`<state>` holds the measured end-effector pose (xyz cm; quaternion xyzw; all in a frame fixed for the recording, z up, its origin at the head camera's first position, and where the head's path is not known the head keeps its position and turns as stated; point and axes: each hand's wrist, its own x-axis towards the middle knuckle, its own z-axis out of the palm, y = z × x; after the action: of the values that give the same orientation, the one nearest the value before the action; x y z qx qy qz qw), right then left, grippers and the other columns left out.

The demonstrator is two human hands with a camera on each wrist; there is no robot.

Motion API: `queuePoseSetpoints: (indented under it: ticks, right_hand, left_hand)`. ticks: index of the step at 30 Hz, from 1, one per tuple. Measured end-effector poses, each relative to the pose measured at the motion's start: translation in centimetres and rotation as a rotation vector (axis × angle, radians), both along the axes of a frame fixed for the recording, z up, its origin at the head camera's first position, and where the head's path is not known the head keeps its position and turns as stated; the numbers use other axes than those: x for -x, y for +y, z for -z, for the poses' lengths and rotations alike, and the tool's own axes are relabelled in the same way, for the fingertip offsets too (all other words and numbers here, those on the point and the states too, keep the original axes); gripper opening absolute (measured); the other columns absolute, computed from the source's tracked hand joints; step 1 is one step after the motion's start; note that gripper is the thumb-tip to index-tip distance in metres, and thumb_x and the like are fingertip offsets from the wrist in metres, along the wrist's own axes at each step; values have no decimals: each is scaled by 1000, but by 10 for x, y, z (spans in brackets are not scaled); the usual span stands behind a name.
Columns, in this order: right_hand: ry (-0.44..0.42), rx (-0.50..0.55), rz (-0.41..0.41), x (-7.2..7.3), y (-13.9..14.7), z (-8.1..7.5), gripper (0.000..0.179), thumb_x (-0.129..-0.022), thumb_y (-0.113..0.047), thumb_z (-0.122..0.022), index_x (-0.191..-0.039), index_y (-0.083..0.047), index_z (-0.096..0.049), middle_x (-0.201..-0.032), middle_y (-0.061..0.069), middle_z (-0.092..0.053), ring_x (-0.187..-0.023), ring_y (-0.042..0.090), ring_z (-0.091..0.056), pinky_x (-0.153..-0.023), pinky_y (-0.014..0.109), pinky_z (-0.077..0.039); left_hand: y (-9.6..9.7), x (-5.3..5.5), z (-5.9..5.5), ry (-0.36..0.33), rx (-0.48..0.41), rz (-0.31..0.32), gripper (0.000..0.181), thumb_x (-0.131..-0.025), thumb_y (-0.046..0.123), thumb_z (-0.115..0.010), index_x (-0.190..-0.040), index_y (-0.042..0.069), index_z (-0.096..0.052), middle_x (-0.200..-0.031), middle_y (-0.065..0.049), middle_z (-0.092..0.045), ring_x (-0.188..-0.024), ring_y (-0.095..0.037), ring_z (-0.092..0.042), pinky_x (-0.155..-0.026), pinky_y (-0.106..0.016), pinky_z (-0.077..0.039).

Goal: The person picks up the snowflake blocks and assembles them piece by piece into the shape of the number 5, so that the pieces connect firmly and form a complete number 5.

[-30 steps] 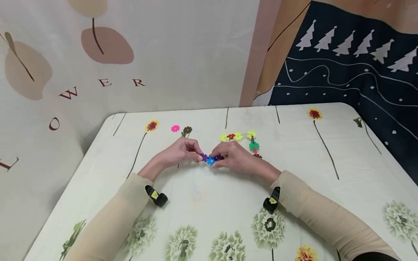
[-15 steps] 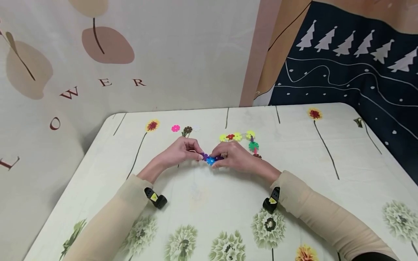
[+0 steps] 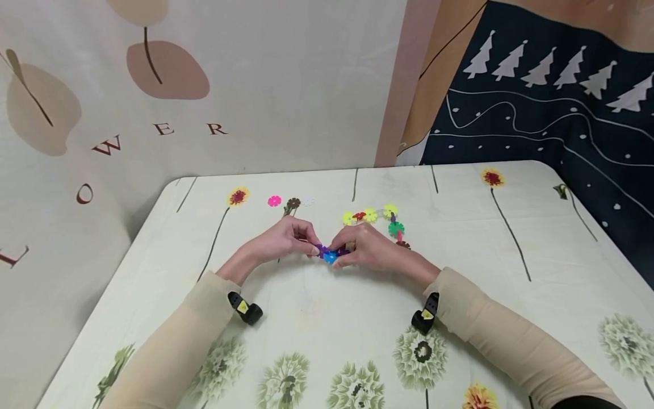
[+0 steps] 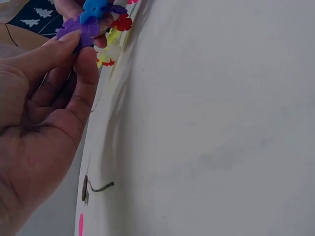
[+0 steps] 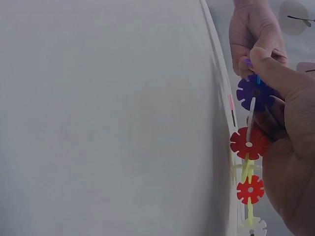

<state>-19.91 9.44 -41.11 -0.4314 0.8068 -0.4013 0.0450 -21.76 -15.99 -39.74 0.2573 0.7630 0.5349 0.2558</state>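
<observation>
Between thumb and fingers, my left hand [image 3: 281, 240] pinches a purple notched plastic disc [image 4: 78, 30], a snowflake-shaped connector. Pressed against it is a blue notched disc [image 4: 93, 11], which my right hand [image 3: 370, 248] pinches from the other side. The purple and blue discs meet at their edges and look slotted together. From the right hand trails a chain of linked discs: in the right wrist view a dark purple disc [image 5: 244, 94], a red disc [image 5: 238, 143] and more follow. In the head view a green disc [image 3: 396, 228] belongs to that chain, partly hidden behind the right hand.
Beyond the left hand, a pink disc [image 3: 274, 201], a brown disc [image 3: 293, 203] and a pale white disc [image 3: 307, 201] lie loose on the flower-print tablecloth [image 3: 306, 329]. Yellow discs [image 3: 370, 215] in the chain lie beyond the right hand. A fabric wall borders the table's far edge.
Both hands stay together over the same spot and dip slightly, with the purple and blue discs tilting a little. The chain's yellow end shifts slightly left. Loose discs stay put.
</observation>
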Motion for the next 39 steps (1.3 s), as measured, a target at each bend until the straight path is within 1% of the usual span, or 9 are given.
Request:
queuePoseSetpoints:
  ticks: [5, 10, 21, 26, 30, 32, 33, 37, 39]
  right_hand:
    - [-28, -45, 27, -1, 2, -1, 29, -79, -15, -91, -104, -6, -80, -100, 2, -75, -93, 14, -68, -82, 28, -56]
    - [-75, -81, 22, -2, 3, -3, 29, -79, -21, -91, -102, -7, -80, -96, -2, -73, -88, 9, -65, -80, 27, -55]
    - [-21, 65, 27, -5, -1, 1, 15, -86, -10, -84, -100, -7, -79, -97, -1, -74, -91, 12, -68, -82, 33, -56]
    - [-13, 87, 41, -7, -4, 2, 9, -90, -6, -80, -98, -6, -79, -94, -1, -74, -89, 11, -67, -80, 33, -56]
    - [6, 77, 29, -7, -3, 2, 7, -90, -3, -78, -97, -5, -79, -95, 1, -73, -90, 13, -68, -80, 30, -57]
    - [24, 60, 22, -8, -2, 2, 6, -91, -2, -78, -96, -5, -78, -96, 2, -73, -91, 14, -67, -79, 29, -57]
    - [30, 51, 20, -8, -2, 2, 6, -91, -2, -77, -96, -6, -78, -96, 2, -73, -91, 14, -67, -79, 28, -57]
    - [41, 8, 22, -8, -1, 1, 6, -92, -3, -77, -96, -7, -79, -97, 1, -72, -92, 14, -65, -79, 27, -55]
    - [33, -2, 25, -9, -1, 2, 6, -92, -4, -77, -96, -7, -79, -97, 0, -72, -93, 14, -65, -80, 27, -55]
  left_hand:
    - [3, -1, 1, 32, 29, -3, 5, -89, -4, -76, -92, -1, -75, -89, -12, -76, -79, -21, -70, -74, -28, -57]
    - [5, -2, 4, 27, 44, -23, 5, -87, -4, -79, -90, 0, -77, -88, -13, -76, -78, -21, -70, -73, -28, -58]
    - [7, -2, 7, 45, 68, -60, 7, -86, -1, -80, -93, -1, -78, -86, -9, -76, -77, -21, -68, -72, -28, -56]
    - [8, 0, 5, 43, 82, -32, 8, -86, 0, -80, -94, 0, -77, -88, -9, -75, -79, -21, -68, -74, -29, -57]
    - [-4, 9, 1, 63, 166, 13, 13, -86, 4, -81, -98, 2, -77, -92, -7, -76, -87, -22, -70, -81, -31, -58]
    - [-16, 19, -2, 87, 228, -35, 16, -87, 7, -81, -101, 3, -77, -95, -5, -75, -90, -21, -68, -83, -30, -57]
    - [-23, 24, -4, 99, 250, -87, 17, -87, 7, -81, -103, 3, -77, -96, -5, -75, -91, -20, -67, -83, -30, -56]
    - [-49, 48, -7, 109, 276, -395, 22, -91, 7, -78, -110, -1, -75, -103, -12, -74, -90, -19, -68, -82, -29, -57]
    - [-57, 57, -7, 115, 277, -515, 25, -93, 6, -76, -115, -4, -73, -108, -18, -73, -91, -20, -69, -81, -29, -58]
